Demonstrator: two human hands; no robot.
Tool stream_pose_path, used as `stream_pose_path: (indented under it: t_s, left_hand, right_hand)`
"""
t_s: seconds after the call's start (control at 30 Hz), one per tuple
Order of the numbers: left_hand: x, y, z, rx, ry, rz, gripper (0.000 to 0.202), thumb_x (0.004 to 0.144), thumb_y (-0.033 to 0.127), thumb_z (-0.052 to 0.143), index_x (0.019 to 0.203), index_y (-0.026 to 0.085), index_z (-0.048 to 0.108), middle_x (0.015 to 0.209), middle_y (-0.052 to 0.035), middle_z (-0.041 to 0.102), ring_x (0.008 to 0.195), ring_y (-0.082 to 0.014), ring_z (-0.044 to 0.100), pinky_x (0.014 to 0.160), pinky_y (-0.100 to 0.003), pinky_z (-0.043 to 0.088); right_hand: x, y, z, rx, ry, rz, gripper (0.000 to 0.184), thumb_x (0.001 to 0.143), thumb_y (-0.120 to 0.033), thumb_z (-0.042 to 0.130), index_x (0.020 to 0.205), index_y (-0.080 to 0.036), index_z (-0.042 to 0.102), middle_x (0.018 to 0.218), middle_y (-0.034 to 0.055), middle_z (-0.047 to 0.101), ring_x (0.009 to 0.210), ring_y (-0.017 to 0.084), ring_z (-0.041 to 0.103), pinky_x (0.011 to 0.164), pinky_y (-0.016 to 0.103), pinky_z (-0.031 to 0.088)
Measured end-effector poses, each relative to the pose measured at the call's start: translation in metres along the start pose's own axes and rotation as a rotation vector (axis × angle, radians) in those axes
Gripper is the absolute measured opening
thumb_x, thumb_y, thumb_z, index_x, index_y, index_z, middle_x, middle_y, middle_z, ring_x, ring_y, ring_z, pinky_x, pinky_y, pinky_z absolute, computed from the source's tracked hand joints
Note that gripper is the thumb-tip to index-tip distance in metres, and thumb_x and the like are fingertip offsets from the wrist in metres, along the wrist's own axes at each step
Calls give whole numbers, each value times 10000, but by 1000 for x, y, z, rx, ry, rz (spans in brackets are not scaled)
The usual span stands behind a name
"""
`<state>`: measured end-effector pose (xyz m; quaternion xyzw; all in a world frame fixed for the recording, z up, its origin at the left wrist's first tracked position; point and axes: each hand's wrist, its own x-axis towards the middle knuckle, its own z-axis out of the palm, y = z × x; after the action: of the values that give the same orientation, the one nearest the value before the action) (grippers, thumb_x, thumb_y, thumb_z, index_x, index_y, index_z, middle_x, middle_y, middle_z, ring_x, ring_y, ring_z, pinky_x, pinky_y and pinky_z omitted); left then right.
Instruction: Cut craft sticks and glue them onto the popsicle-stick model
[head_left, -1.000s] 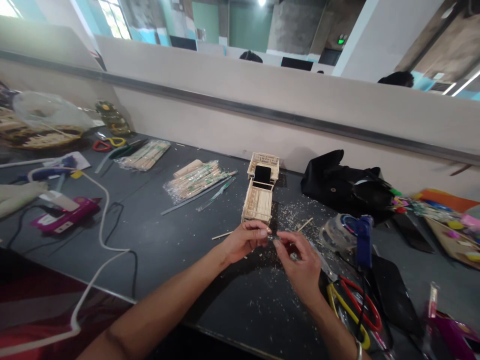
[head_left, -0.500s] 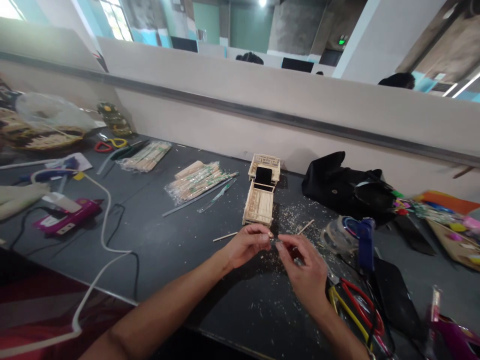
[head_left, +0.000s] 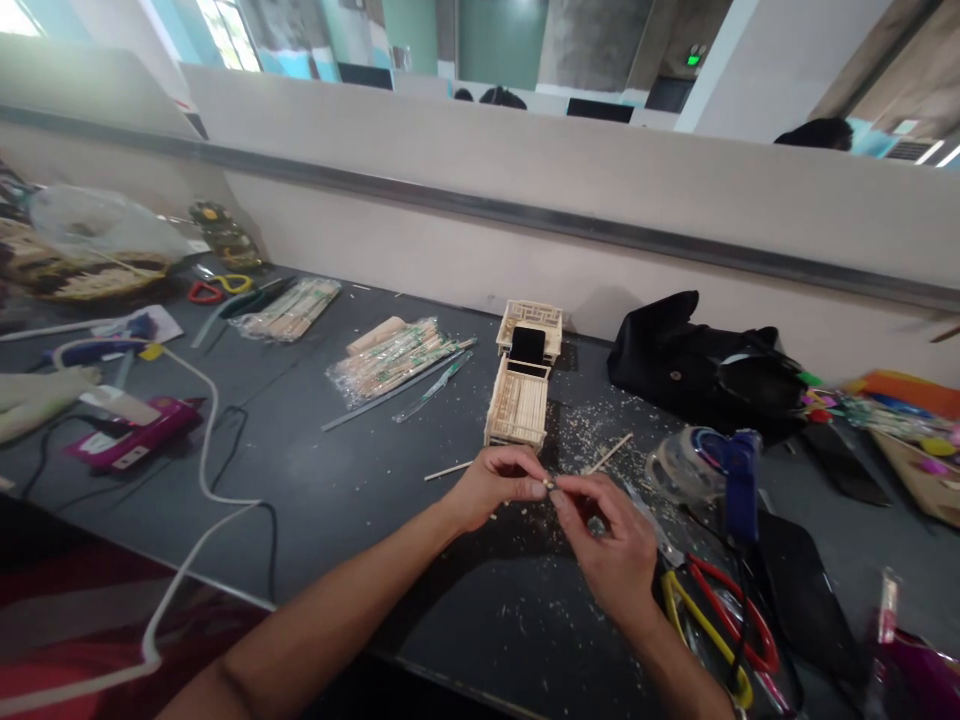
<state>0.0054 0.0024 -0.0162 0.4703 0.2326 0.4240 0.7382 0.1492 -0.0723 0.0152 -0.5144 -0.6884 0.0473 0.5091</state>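
My left hand (head_left: 501, 487) pinches a tiny pale piece (head_left: 550, 484) between thumb and forefinger; it looks like a bit of wooden stick. Fingertip to fingertip with it, my right hand (head_left: 609, 535) is closed in a pinch at the same piece. Whether the right fingers hold something of their own is too small to make out. Just beyond the hands stands a small model of wooden sticks (head_left: 517, 405), with a slatted front part, a dark panel (head_left: 528, 346) and a railed rear part. Loose sticks (head_left: 609, 454) lie on either side of the hands.
Wood crumbs litter the dark table (head_left: 360, 500). Bagged sticks (head_left: 401, 360) lie left of the model. A black bag (head_left: 705, 370), a tape roll (head_left: 684, 465) and red-and-yellow-handled scissors (head_left: 724, 620) are at right. A purple glue gun (head_left: 135, 435) and white cable (head_left: 210, 440) occupy the left.
My hands have come together, closing the small gap between their fingertips at the tiny piece. The camera view has shifted slightly.
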Motion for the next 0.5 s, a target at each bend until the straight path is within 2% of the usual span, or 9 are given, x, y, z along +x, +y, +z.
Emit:
stream_pose_path:
  t_s: [0.5]
  left_hand:
    - [0, -3, -1, 55, -14, 2, 343, 516, 463, 902, 627, 174, 754, 639, -12, 607, 614, -114, 519, 616, -255, 425]
  right_hand:
    - [2, 0, 0, 14, -31, 3, 121, 887, -197, 590, 809, -234, 675, 682, -2, 674, 539, 128, 595, 507, 242, 491]
